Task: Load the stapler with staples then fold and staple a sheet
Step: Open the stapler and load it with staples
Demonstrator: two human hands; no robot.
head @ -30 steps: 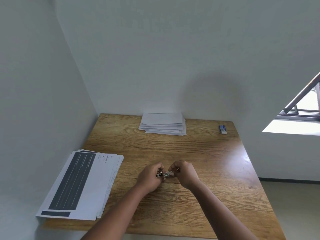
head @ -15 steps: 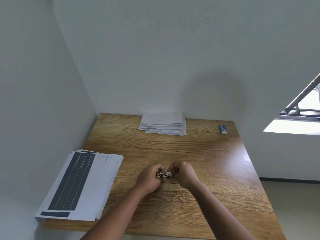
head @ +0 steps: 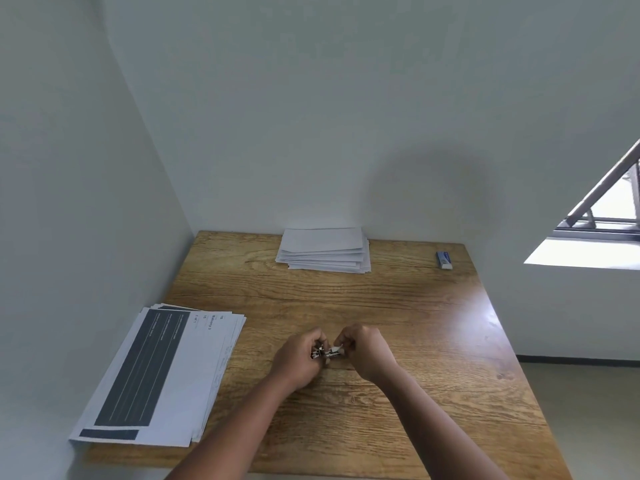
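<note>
Fingers of both hands, left hand (head: 300, 358) and right hand (head: 364, 351), still pinch the stapler (head: 327, 353) mid-table, now closer together; staples probably being seated.

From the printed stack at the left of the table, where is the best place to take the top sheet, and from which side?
Probably the near right corner of the printed stack. The sheets are fanned out along the right side, so the edges are stepped there and open toward the table middle. The left side lies close to the wall.

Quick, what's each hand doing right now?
Left hand: closed, gripping the small metal stapler.
Right hand: closed, pinching the stapler's other end.
</note>
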